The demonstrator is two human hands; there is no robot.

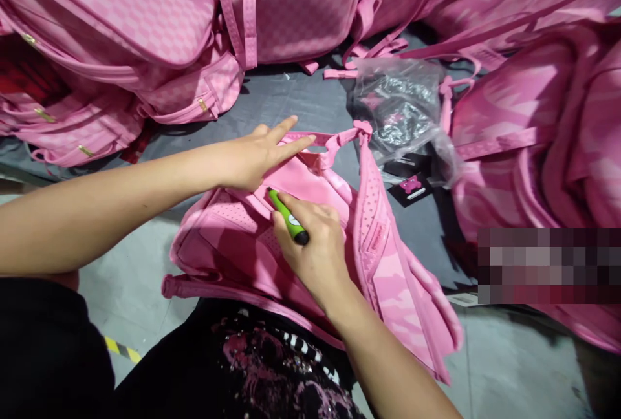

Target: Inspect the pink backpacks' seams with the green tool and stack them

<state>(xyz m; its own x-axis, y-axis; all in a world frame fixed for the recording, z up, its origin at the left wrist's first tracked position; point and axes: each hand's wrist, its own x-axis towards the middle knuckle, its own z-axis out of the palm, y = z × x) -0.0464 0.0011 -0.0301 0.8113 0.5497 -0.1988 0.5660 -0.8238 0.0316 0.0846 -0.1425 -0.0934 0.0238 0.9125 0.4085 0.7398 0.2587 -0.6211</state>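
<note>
A pink backpack [395,283] lies across my lap and the edge of the grey surface, its straps and padded back toward me. My left hand [259,155] rests on its upper part with fingers stretched and spread, pressing near the top strap. In my right hand [315,247] is a green marker pen [287,215] with a black end, gripped between thumb and fingers. Its dark tip points up and left, close to the pink fabric beside my left hand. Whether the tip touches the fabric, I cannot tell.
Pink checkered backpacks [155,11] stand along the back and left. More pink backpacks [514,134] crowd the right side. A clear plastic bag [398,108] lies on the grey surface [301,99], beside a black card [410,187] with a pink bear-shaped piece. Yellow-black tape [121,349] marks the floor.
</note>
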